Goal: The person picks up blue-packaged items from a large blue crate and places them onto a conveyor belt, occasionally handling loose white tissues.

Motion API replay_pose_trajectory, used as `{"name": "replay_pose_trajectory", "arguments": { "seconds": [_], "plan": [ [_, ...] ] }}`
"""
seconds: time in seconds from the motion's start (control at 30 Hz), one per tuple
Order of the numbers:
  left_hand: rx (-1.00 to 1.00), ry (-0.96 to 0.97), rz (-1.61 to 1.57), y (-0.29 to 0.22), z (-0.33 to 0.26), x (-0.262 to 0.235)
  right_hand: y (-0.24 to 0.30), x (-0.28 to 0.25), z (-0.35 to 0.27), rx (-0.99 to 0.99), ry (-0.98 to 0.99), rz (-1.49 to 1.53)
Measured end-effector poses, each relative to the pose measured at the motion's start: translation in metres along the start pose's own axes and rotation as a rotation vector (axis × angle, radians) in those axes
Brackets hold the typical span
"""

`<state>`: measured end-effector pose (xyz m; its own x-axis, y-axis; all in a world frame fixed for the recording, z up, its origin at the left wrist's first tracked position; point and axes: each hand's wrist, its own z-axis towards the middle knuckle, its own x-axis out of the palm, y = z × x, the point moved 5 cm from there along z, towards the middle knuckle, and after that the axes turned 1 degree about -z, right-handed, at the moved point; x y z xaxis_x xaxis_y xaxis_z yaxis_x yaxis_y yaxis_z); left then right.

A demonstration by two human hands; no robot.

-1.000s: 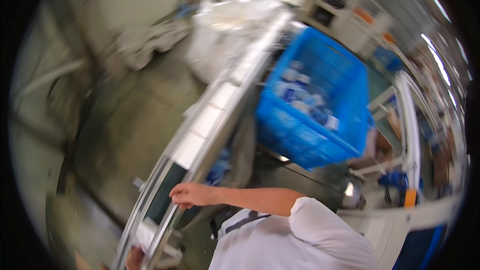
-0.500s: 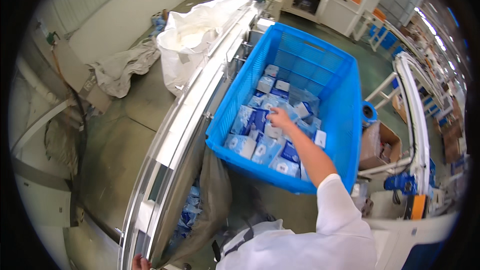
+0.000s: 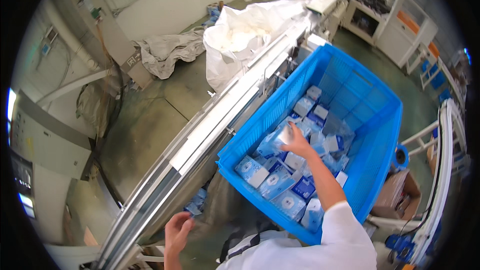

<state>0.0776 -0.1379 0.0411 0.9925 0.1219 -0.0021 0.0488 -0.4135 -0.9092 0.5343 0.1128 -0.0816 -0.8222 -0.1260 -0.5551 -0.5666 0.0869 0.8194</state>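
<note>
A big blue plastic crate point(image 3: 387, 135) holds many blue-and-white packs of tissues point(image 3: 277, 181), lying jumbled over its floor. Inside the crate, my right hand point(image 3: 299, 142) grips one tissue pack point(image 3: 284, 136), tilted and partly blurred, above the other packs. My fingers and thumb are on the end of it nearest me. My left hand point(image 3: 178, 231) hangs low, between the conveyor and my body, with nothing in it. Its fingers are loosely bent and the thumb stands apart.
A narrow conveyor with metal rails point(image 3: 215, 137) runs along the crate's left side. Beyond it stands a white bulk sack point(image 3: 227, 52), with grey sheeting point(image 3: 172, 55) on the floor. A cardboard box point(image 3: 397, 195) and a white frame point(image 3: 445, 170) are to the right.
The view has turned, so the crate sits further right and lower. My right hand, earlier over the packs, now holds one. My left hand has come further into view.
</note>
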Motion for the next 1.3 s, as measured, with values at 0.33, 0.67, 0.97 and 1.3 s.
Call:
{"name": "replay_pose_trajectory", "arguments": {
  "seconds": [0.33, 0.67, 0.97, 1.3],
  "plan": [
    [0.111, 0.458, -0.459, -0.107, 0.074, 0.192, 0.205, -0.096, -0.149, -0.417, 0.181, 0.482],
    [0.224, 0.205, -0.629, -0.095, 0.052, 0.094, 0.274, 0.046, -0.129, -0.134, 0.228, 0.727],
    [0.62, -0.208, -0.241, -0.019, 0.018, -0.05, 0.338, 0.242, -0.161, -0.475, -0.246, 0.122],
    [-0.231, 0.646, -0.763, 0.099, -0.052, -0.107, 0.314, 0.325, -0.209, -0.399, 0.42, 0.051]
  ]
}}
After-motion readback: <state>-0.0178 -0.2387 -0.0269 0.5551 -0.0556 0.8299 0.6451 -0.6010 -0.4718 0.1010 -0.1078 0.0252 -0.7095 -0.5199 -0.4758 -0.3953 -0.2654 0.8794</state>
